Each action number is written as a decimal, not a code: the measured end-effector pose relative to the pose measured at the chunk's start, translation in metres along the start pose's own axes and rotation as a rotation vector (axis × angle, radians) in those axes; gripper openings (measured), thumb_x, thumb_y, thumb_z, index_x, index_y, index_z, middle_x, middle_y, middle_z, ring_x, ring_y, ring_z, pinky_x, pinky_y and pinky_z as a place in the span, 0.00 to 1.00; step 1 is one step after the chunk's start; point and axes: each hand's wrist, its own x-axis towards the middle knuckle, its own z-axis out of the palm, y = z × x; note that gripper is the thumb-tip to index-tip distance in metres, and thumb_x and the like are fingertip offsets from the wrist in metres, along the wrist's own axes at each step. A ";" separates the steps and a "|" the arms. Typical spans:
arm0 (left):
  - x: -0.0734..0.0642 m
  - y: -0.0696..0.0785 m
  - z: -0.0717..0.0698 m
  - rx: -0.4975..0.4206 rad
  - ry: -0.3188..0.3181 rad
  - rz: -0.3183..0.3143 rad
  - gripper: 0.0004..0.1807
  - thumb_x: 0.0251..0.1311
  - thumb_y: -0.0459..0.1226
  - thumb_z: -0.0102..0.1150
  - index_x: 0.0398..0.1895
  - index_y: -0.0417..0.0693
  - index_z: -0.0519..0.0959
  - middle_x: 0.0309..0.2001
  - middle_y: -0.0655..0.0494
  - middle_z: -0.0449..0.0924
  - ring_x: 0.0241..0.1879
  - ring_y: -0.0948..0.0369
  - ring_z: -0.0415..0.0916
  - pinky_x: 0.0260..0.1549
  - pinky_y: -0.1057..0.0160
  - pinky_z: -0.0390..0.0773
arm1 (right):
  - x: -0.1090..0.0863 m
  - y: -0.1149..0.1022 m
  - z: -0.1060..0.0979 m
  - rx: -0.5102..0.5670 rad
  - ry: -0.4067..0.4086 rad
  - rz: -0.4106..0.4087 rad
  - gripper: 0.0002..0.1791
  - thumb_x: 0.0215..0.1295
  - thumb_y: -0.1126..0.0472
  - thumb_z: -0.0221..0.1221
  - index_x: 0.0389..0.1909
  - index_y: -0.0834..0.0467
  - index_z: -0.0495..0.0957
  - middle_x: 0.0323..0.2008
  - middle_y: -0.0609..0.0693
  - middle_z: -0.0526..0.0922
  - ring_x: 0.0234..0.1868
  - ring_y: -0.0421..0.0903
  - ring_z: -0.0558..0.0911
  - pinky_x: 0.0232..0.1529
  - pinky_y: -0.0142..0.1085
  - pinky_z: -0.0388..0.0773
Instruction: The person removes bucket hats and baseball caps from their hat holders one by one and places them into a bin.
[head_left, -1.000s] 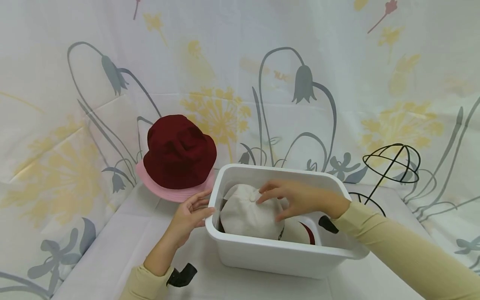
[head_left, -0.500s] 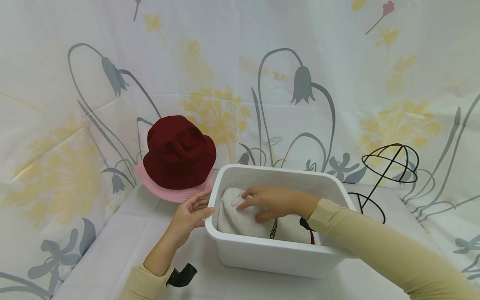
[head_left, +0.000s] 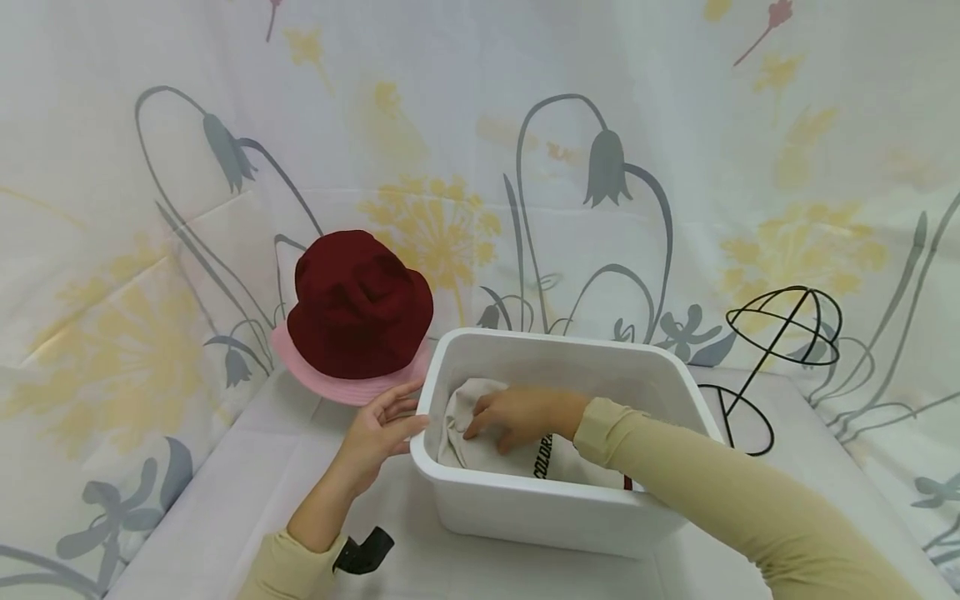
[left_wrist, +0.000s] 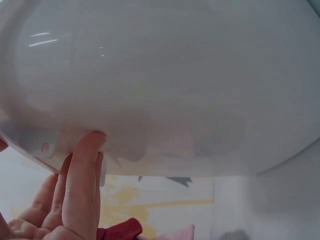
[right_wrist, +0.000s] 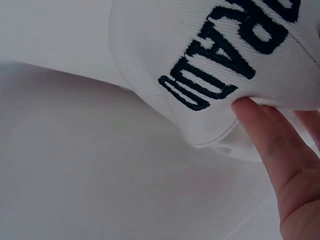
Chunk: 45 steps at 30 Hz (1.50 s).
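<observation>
In the head view a white plastic bin (head_left: 562,521) stands on the table. My left hand (head_left: 378,429) rests against its left end, thumb at the rim. In the left wrist view the left fingers (left_wrist: 82,180), fairly straight, touch the bin's outer wall. An off-white baseball cap (head_left: 465,450) with dark embroidered letters lies inside, its crown dented and wrinkled. My right hand (head_left: 521,417) reaches into the bin and presses on the crown. In the right wrist view a digit touches the cap (right_wrist: 140,55) beside the lettering; the other fingertips are partly hidden.
Left of the bin, a dark red bucket hat (head_left: 360,308) sits on top of a pink brimmed hat (head_left: 352,389). A black wire hat stand (head_left: 765,358) stands to the right. A floral-print cloth (head_left: 450,125) hangs behind.
My right hand has moved left and deeper into the bin. The cap's round crown has shifted left and caved in, and its lettering has come into view. My left hand has stayed put.
</observation>
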 end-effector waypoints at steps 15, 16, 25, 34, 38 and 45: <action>0.002 0.001 0.002 0.012 -0.012 0.012 0.32 0.55 0.28 0.58 0.65 0.35 0.63 0.51 0.39 0.73 0.43 0.59 0.76 0.35 0.58 0.80 | -0.017 0.014 0.006 0.027 -0.022 -0.011 0.27 0.53 0.63 0.66 0.56 0.55 0.75 0.51 0.53 0.75 0.54 0.47 0.73 0.56 0.35 0.66; 0.002 0.001 0.002 0.013 -0.015 0.013 0.32 0.55 0.28 0.58 0.65 0.35 0.62 0.51 0.40 0.74 0.43 0.59 0.76 0.35 0.58 0.80 | -0.019 0.015 0.005 0.043 0.000 -0.004 0.27 0.52 0.63 0.66 0.56 0.55 0.75 0.50 0.52 0.76 0.53 0.46 0.73 0.56 0.35 0.67; 0.000 0.000 0.001 0.019 -0.005 0.003 0.31 0.55 0.27 0.58 0.64 0.37 0.64 0.48 0.42 0.75 0.42 0.60 0.76 0.35 0.57 0.79 | -0.047 0.015 -0.014 0.213 0.246 0.000 0.26 0.49 0.59 0.70 0.52 0.58 0.77 0.45 0.50 0.78 0.46 0.46 0.75 0.41 0.36 0.76; -0.002 -0.001 0.000 0.020 -0.008 -0.008 0.31 0.56 0.28 0.58 0.64 0.38 0.64 0.49 0.41 0.74 0.42 0.61 0.76 0.36 0.57 0.79 | -0.072 0.008 -0.028 0.355 0.371 0.086 0.26 0.52 0.61 0.68 0.53 0.63 0.75 0.50 0.55 0.77 0.49 0.56 0.76 0.41 0.42 0.78; -0.003 0.000 0.000 0.021 -0.006 -0.007 0.31 0.56 0.28 0.58 0.64 0.38 0.64 0.49 0.41 0.74 0.42 0.61 0.76 0.36 0.56 0.79 | -0.082 0.004 -0.033 0.365 0.423 0.104 0.26 0.52 0.62 0.68 0.54 0.63 0.75 0.51 0.53 0.77 0.50 0.55 0.76 0.42 0.40 0.78; -0.002 0.001 -0.001 0.025 0.003 -0.002 0.31 0.55 0.28 0.58 0.64 0.38 0.64 0.50 0.41 0.74 0.43 0.60 0.76 0.36 0.56 0.79 | -0.102 0.001 -0.041 0.336 0.566 0.096 0.25 0.51 0.65 0.68 0.52 0.62 0.75 0.51 0.53 0.78 0.52 0.50 0.75 0.42 0.35 0.78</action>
